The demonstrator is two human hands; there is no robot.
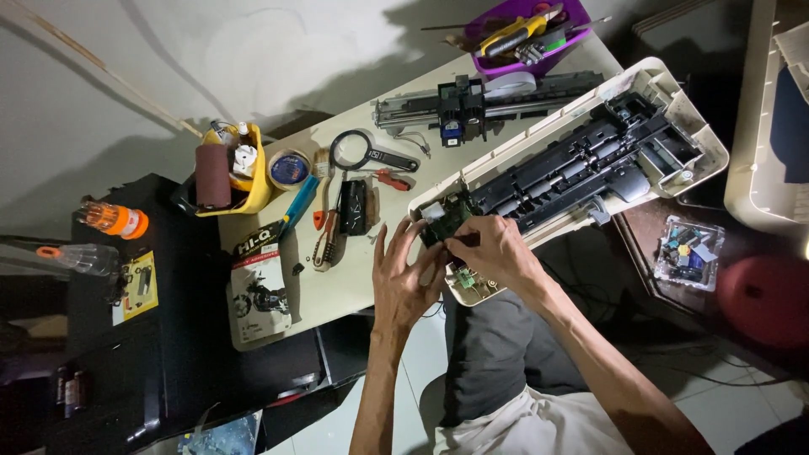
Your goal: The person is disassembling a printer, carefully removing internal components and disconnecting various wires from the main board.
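Observation:
An opened printer chassis [666, 93], beige with black rollers inside, lies across the right end of the white table [345, 282]. Both hands are at its near left corner, over a green circuit board [447, 221]. My left hand [404, 274] has its fingers spread and touches the board's edge. My right hand [493, 248] pinches something small and dark at the board; what it is cannot be made out. A second small green part [465, 278] shows below the right hand.
A removed carriage rail assembly [472, 101] lies behind the printer. A purple tool tray [527, 38] stands at the back. A magnifying glass [354, 150], brushes, a red-handled tool [393, 179], a tape roll [289, 168], a yellow holder [240, 173], a clear parts box [691, 253].

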